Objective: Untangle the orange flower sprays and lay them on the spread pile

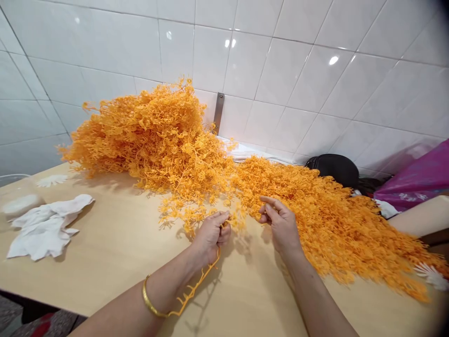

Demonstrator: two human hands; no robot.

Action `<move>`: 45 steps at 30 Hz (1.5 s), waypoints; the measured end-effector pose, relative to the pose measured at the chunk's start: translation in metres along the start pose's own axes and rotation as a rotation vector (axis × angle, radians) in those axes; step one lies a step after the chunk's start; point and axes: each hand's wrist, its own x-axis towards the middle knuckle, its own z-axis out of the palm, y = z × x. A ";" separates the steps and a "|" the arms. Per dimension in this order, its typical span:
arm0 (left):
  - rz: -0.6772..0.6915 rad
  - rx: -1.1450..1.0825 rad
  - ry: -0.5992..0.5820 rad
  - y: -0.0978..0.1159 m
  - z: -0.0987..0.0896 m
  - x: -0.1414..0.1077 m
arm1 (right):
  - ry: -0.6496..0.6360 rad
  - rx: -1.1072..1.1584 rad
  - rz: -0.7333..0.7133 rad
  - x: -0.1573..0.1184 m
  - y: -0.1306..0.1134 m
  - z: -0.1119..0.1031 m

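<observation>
My left hand, with a gold bangle on its wrist, is closed round an orange artificial flower stem. The bare, spiky lower end trails toward me; the flowered tip beyond my fingers is blurred. To its right, my right hand hovers beside the lower orange pile, index finger stretched out and the others curled, and I see nothing held in it. A tall heap of orange artificial sprays rises behind my left hand. The lower pile of orange sprays spreads to the right.
A crumpled white cloth and a clear container lie at the table's left. White fan-shaped pieces sit at left and far right. A black case and a purple bag stand by the tiled wall.
</observation>
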 end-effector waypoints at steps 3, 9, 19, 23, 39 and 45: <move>0.013 -0.008 0.005 0.001 -0.001 0.000 | -0.111 0.035 0.075 -0.002 -0.001 -0.002; 0.011 -0.034 0.043 0.002 -0.002 0.000 | -0.365 -0.174 0.054 -0.012 -0.008 0.003; 0.062 0.096 0.012 -0.001 0.000 -0.003 | -0.429 -0.228 -0.041 -0.016 -0.004 0.011; 0.084 0.150 0.036 -0.006 -0.001 -0.001 | -0.343 -0.190 0.016 -0.016 -0.001 0.010; -0.015 0.287 0.028 -0.002 0.003 -0.009 | -0.300 -0.246 -0.010 -0.016 -0.002 0.011; -0.002 0.315 -0.019 -0.006 0.005 -0.008 | -0.053 -0.409 -0.123 -0.015 -0.002 0.010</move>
